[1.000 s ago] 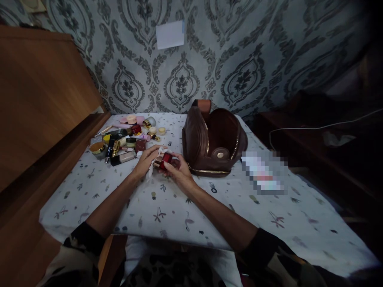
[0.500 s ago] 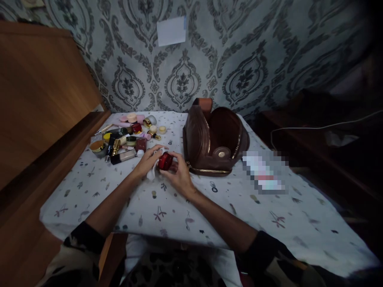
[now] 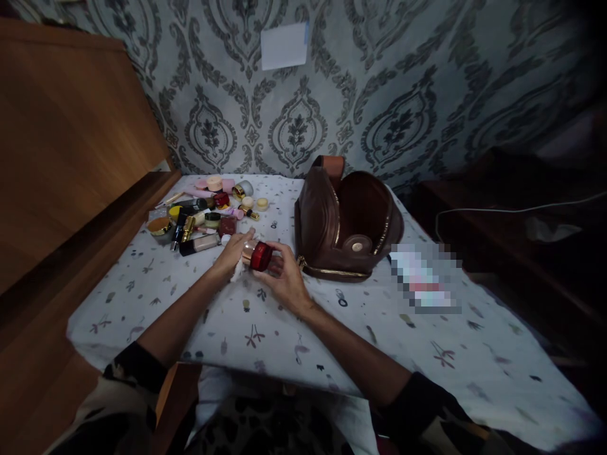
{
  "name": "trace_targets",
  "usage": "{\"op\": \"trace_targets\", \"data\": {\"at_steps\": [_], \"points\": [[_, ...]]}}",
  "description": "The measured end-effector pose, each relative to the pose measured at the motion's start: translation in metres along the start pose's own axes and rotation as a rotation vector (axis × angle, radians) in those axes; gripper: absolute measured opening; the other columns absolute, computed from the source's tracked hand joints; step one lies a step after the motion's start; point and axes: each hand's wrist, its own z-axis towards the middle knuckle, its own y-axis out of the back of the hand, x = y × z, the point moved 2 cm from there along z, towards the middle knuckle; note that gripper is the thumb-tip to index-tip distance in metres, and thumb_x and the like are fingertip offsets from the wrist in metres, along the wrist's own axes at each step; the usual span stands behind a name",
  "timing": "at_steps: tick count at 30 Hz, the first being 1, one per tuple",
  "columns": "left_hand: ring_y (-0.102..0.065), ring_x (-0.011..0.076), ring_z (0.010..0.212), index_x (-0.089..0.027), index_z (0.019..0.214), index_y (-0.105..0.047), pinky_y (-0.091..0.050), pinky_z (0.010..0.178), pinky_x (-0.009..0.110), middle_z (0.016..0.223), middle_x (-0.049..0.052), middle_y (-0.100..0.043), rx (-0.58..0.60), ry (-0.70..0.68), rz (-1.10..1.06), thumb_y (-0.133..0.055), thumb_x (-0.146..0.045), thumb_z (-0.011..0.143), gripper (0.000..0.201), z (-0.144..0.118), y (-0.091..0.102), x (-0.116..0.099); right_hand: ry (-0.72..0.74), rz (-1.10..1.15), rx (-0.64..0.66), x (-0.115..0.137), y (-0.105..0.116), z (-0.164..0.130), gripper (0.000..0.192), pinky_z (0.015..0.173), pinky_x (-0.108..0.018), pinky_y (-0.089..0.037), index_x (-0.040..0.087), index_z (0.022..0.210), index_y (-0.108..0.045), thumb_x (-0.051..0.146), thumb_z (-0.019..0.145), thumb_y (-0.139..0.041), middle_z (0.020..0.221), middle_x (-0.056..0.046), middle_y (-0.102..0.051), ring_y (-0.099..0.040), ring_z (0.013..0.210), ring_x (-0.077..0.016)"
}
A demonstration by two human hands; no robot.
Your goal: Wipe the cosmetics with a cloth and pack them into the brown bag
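Both hands on small red glass jar with gold collar [image 3: 258, 256]: right hand [image 3: 283, 278] grips body, left hand [image 3: 234, 253] presses white tissue [image 3: 236, 272] against it. Judge it smooth, slippery, breakable; I hold round sides.

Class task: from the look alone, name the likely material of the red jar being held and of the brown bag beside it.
Red jar: probably glossy glass or hard plastic, with a shiny gold metallic collar. Brown bag: seemingly leather or faux leather, soft sheen, creased, with gold zip.

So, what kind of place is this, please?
Probably a room in a home: patterned wallpaper, a table under a printed cloth, a heap of cosmetics and an open brown bag. Both hands hold a red jar.
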Motion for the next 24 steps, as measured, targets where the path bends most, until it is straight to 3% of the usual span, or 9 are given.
{"op": "trace_targets", "data": {"at_steps": [5, 9, 12, 14, 16, 24], "points": [[-0.052, 0.0127, 0.046, -0.017, 0.068, -0.061, -0.043, 0.048, 0.025, 0.053, -0.001, -0.057, 0.087, -0.136, 0.068, -0.059, -0.07, 0.077, 0.054, -0.001, -0.006, 0.003, -0.084, 0.035, -0.087, 0.004, 0.005, 0.004, 0.061, 0.078, -0.032, -0.054, 0.024, 0.12, -0.049, 0.035, 0.069, -0.08, 0.121, -0.008, -0.055, -0.063, 0.097, -0.0204], [-0.053, 0.0138, 0.048, -0.018, 0.076, -0.061, -0.046, 0.051, 0.027, 0.057, -0.001, -0.058, 0.056, -0.292, 0.205, -0.048, -0.063, 0.089, 0.048, -0.004, -0.007, 0.002, -0.144, 0.025, -0.108, 0.002, 0.009, 0.007, 0.062, 0.07, -0.031, -0.053, 0.023, 0.119, -0.047, 0.04, 0.069, -0.079, 0.111, -0.006, -0.059, -0.064, 0.086, -0.0184], [-0.065, 0.0187, 0.079, -0.017, 0.089, -0.066, -0.052, 0.076, 0.032, 0.081, 0.005, -0.068, 0.012, -0.547, 0.397, -0.042, -0.051, 0.096, 0.042, -0.008, -0.007, -0.005, -0.159, 0.01, -0.135, -0.002, 0.01, 0.008, 0.061, 0.068, -0.031, -0.053, 0.023, 0.117, -0.048, 0.043, 0.069, -0.079, 0.104, -0.005, -0.06, -0.062, 0.084, -0.0188], [-0.063, 0.0208, 0.101, -0.017, 0.103, -0.068, -0.048, 0.092, 0.035, 0.101, 0.009, -0.069, 0.037, -0.74, 0.527, -0.04, -0.042, 0.099, 0.037, -0.012, -0.009, -0.009, -0.182, 0.049, -0.137, -0.005, 0.011, 0.009, 0.06, 0.066, -0.031, -0.054, 0.023, 0.116, -0.048, 0.045, 0.069, -0.079, 0.1, -0.004, -0.06, -0.062, 0.082, -0.0187], [-0.061, 0.0207, 0.11, -0.017, 0.114, -0.066, -0.046, 0.098, 0.037, 0.111, 0.011, -0.067, 0.092, -0.871, 0.617, -0.04, -0.033, 0.1, 0.034, -0.015, -0.01, -0.011, -0.218, 0.125, -0.132, -0.006, 0.011, 0.009, 0.06, 0.062, -0.031, -0.054, 0.024, 0.115, -0.047, 0.048, 0.07, -0.078, 0.095, -0.003, -0.061, -0.062, 0.077, -0.0181], [-0.058, 0.0204, 0.12, -0.021, 0.123, -0.063, -0.047, 0.102, 0.039, 0.129, 0.013, -0.06, 0.101, -1.07, 0.761, -0.044, -0.021, 0.098, 0.032, -0.028, -0.012, -0.017, -0.336, 0.443, -0.144, 0.005, 0.011, 0.01, 0.053, 0.059, -0.028, -0.055, 0.024, 0.103, -0.047, 0.059, 0.073, -0.073, 0.078, 0.002, -0.067, -0.067, 0.065, -0.0163]]}}
